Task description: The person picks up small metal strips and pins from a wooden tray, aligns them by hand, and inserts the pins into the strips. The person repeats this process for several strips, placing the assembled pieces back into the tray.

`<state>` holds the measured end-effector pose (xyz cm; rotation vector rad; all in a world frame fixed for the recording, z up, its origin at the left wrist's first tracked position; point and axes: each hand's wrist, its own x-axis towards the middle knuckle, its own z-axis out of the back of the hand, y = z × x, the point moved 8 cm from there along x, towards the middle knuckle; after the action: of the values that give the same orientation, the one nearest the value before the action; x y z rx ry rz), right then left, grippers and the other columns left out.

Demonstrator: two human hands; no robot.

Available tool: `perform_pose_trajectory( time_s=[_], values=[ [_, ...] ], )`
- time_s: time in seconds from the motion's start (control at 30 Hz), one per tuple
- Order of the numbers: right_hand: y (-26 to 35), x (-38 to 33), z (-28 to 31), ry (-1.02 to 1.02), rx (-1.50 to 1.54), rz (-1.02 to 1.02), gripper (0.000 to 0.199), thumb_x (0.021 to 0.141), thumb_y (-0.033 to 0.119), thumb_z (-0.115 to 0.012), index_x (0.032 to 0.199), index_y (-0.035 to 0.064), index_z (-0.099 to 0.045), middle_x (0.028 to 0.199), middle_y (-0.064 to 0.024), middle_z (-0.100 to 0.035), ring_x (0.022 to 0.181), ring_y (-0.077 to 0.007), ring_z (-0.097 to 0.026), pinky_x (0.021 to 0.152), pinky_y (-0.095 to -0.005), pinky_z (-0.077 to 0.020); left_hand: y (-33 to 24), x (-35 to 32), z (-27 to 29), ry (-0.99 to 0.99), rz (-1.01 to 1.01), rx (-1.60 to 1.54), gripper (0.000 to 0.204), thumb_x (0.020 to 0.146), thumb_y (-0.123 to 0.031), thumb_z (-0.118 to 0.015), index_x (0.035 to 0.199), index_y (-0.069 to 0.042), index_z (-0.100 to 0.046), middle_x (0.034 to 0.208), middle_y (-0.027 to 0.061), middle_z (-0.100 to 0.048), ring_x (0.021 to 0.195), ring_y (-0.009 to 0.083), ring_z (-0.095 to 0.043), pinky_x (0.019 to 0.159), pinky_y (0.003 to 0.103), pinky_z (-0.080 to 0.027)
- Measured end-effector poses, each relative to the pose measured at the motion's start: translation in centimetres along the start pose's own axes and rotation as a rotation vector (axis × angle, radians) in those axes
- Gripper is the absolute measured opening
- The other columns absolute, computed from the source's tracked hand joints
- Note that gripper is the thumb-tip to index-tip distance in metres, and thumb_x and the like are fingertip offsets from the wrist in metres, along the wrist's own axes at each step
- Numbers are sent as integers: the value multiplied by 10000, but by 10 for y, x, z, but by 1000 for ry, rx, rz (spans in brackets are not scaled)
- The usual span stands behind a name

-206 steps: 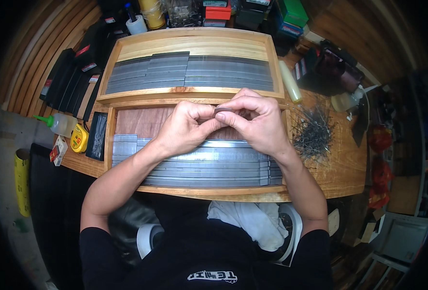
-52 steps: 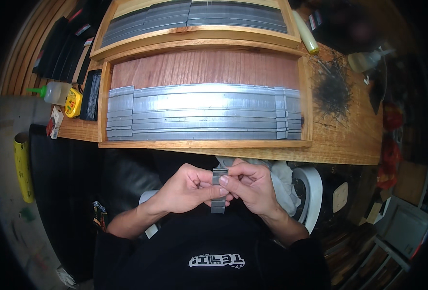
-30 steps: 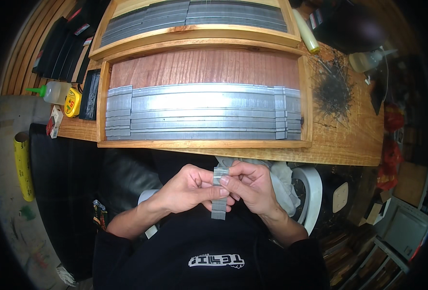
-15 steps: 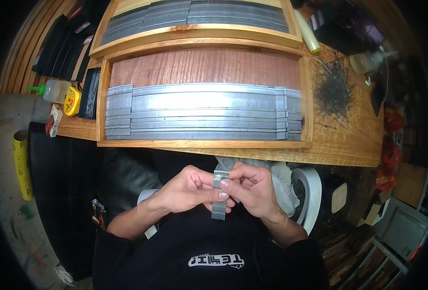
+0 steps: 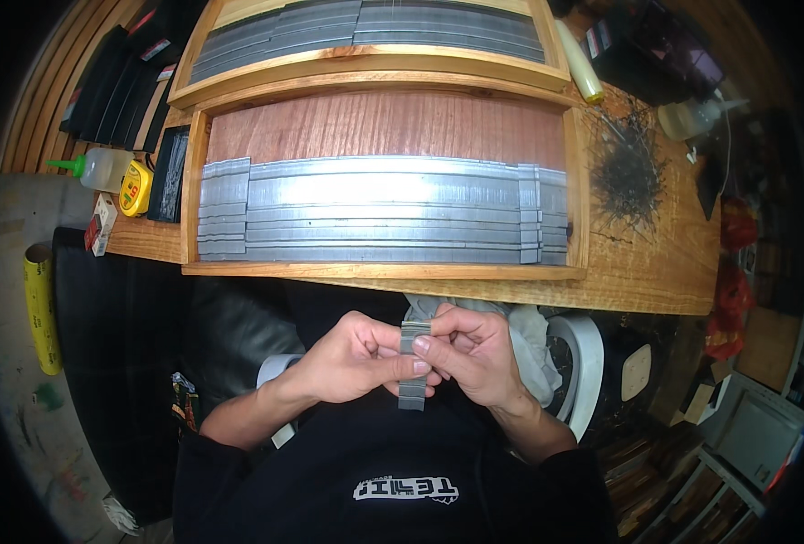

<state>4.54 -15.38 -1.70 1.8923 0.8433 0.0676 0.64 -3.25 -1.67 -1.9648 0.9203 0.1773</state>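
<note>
In front of my chest, both hands hold a short grey ridged metal strip, or a thin stack of such pieces [image 5: 412, 395]; which of the two I cannot tell. It stands roughly upright between my fingers. My left hand [image 5: 352, 361] grips it from the left, thumb lying across its middle. My right hand [image 5: 479, 361] pinches its upper part between thumb and fingers, the thumb near the left thumb's tip. Beyond my hands is a wooden tray [image 5: 384, 270] with rows of grey metal strips [image 5: 375, 190] packed along its near part.
Behind that tray lies a second wooden tray [image 5: 365, 65] of grey strips. A yellow tape measure [image 5: 135, 189] and a green-tipped bottle [image 5: 107, 170] are at left. Thin dark wire-like pieces [image 5: 627, 168] lie heaped on the wooden table [image 5: 674, 263], with another bottle [image 5: 687, 120] beyond.
The metal piece has tilted slightly, and the bright glint at its upper end has faded. Both hands keep nearly the same grip and place.
</note>
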Motion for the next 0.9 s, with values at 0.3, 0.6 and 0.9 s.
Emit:
perform_pose_trajectory(
  time_s=[0.3,0.6,0.9],
  values=[
    [-1,2,-1,3,14,-6,70,984,-24,-690,1036,-65,-714,886,-67,-631,658,-63,-584,554,-196,-453,-1,0,1,-20,12,3,241,1026,-131,-702,1213,19,-736,1044,148,-788,939,186,-773,763,285,-647],
    [1,2,-1,-1,0,11,97,976,-37,-691,1063,-79,-700,871,-63,-626,663,-65,-625,548,-203,-500,-2,-1,1,-14,-2,24,243,1023,-133,-708,1214,16,-736,1040,142,-790,950,183,-772,765,278,-641],
    [2,4,-1,-24,-138,53,211,944,-77,-713,1154,-74,-695,871,-53,-617,681,-66,-637,578,-196,-520,-1,-2,3,-11,-34,100,226,1023,-152,-713,1193,-9,-751,1031,120,-795,961,169,-768,737,257,-623]
  ],
)
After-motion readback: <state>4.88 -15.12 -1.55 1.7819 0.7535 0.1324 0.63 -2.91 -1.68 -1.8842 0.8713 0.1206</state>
